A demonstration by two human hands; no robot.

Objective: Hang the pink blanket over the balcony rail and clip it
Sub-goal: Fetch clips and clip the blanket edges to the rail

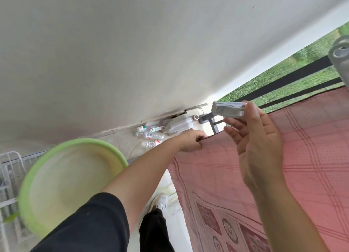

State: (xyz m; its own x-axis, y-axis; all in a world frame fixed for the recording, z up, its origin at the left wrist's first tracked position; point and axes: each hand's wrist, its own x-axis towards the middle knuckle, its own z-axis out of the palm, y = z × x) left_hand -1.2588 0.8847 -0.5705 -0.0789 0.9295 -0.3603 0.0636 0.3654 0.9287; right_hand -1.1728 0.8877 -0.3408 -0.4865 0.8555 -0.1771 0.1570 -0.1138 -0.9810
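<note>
We grip pink blanket (264, 166) on rail (292, 73) with left hand (192, 141); right hand (258, 144) pinches clip (229, 109) above rail. Best open wide, bite both.

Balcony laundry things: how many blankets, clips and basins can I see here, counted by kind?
Pink blanket: 1
Grey clips: 2, one pinched in the right hand, one at the black rail
Green basin: 1
Total: 4
The plastic bottles on the floor are too jumbled to count, so they are left out.
</note>
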